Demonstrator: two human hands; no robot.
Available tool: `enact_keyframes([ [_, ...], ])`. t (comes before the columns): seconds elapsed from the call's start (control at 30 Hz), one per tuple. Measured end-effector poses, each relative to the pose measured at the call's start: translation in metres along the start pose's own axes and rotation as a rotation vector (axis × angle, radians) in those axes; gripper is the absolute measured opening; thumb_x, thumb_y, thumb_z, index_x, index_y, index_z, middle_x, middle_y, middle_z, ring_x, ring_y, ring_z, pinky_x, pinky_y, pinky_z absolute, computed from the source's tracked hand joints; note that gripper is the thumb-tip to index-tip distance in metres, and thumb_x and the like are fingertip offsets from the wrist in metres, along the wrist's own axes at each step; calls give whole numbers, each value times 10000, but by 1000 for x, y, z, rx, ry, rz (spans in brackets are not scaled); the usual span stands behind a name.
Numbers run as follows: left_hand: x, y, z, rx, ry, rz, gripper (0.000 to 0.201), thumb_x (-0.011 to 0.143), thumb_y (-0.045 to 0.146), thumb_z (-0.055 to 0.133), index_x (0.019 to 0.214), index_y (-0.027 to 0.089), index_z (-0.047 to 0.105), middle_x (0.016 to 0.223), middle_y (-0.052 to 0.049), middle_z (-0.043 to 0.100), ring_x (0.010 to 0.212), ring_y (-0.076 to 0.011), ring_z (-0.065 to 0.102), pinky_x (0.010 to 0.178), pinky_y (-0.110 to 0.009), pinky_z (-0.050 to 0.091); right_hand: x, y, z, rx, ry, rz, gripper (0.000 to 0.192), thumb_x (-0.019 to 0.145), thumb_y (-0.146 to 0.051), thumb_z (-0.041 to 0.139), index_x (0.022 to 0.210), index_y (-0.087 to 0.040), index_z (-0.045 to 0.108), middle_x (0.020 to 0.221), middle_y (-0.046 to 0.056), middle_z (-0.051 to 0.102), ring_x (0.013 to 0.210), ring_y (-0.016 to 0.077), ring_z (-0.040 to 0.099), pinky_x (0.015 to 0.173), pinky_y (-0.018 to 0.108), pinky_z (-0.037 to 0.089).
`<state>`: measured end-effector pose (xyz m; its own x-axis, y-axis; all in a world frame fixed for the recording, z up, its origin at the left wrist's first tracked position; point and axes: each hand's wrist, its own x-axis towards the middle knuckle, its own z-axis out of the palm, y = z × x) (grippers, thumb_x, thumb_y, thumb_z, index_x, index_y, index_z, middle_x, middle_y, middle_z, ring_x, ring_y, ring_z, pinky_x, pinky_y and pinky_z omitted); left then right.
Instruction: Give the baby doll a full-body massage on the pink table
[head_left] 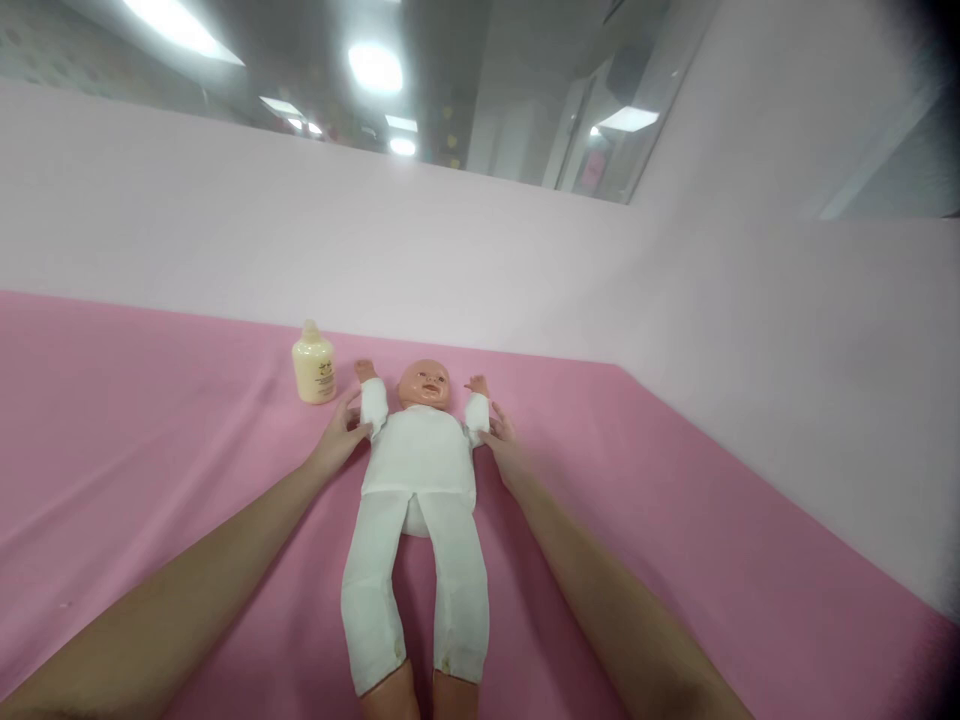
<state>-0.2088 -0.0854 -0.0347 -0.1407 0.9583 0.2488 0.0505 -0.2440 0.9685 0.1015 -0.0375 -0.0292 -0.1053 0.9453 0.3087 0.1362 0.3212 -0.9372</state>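
A baby doll (420,455) with a bald head and a white cloth body lies face up, its arms raised beside its head. My left hand (343,432) is at the raised arm on the left of the view, thumb against the white sleeve and fingers along its outer side. On the other side my right hand (504,445) holds the opposite arm near the elbow, its thumb on the sleeve. Some fingers of both hands are partly hidden behind the arms. The doll's feet run out of view at the bottom.
A cream-coloured lotion bottle (314,368) stands left of the doll's head, close to my left hand. Pink cloth (187,420) covers the surface, with creases at left. A pale wall (375,255) rises behind it and at right, with a reflective glass panel (450,90) above.
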Motion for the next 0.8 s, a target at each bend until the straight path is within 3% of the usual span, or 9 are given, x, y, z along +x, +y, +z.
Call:
enact_keyframes([
  [0.1,1,7,4,-90,46,34,777,736,374,680,1420,287,322,1275,-101,562,1128,-259,589,902,-392,512,-1,-11,2,209,30,72,763,719,-336,627,1427,-305,344,1302,56,601,1208,264,570,966,427,510],
  [0.27,-1,27,10,-185,82,115,438,786,416,630,1173,225,554,1213,-93,609,1146,-262,566,931,-381,487,-3,-37,-1,299,-56,26,564,741,-395,624,1285,-289,517,1371,49,554,1247,254,534,994,394,480],
  [0.37,-5,42,9,-100,-39,161,315,768,440,655,975,205,629,1111,-92,649,1042,-262,605,882,-374,492,-5,-61,-12,227,-268,2,441,720,-365,694,1146,-280,614,1278,45,622,1193,248,563,974,391,473],
  [0.47,-11,58,10,182,-360,252,279,728,450,706,857,206,660,958,-78,678,915,-253,624,856,-375,484,-9,-88,-23,2,-609,21,325,727,-333,716,1038,-252,673,1144,42,671,1106,253,589,924,405,480],
  [0.53,-14,65,13,388,-516,368,275,697,456,734,797,211,658,871,-68,674,856,-244,613,853,-370,467,-12,-102,-25,-169,-782,-25,350,721,-303,725,1066,-261,682,1154,33,662,1124,255,569,952,407,456],
  [0.6,-17,70,17,528,-570,478,292,666,471,755,755,218,637,820,-63,661,818,-240,594,852,-370,448,-14,-108,-22,-299,-876,-113,375,699,-291,746,1070,-270,689,1127,25,668,1097,252,568,956,404,448],
  [0.7,-19,71,20,634,-575,555,314,671,496,737,758,224,607,823,-65,654,815,-238,575,858,-368,424,-14,-109,-13,-391,-982,-268,233,689,-266,755,917,-244,713,972,13,688,976,222,580,944,393,443],
  [0.8,-23,69,19,653,-546,593,286,748,479,662,774,209,572,809,-51,636,788,-212,556,815,-342,418,-14,-112,-11,-397,-1080,-205,112,720,-215,707,829,-204,680,875,4,658,868,178,574,865,352,467],
])
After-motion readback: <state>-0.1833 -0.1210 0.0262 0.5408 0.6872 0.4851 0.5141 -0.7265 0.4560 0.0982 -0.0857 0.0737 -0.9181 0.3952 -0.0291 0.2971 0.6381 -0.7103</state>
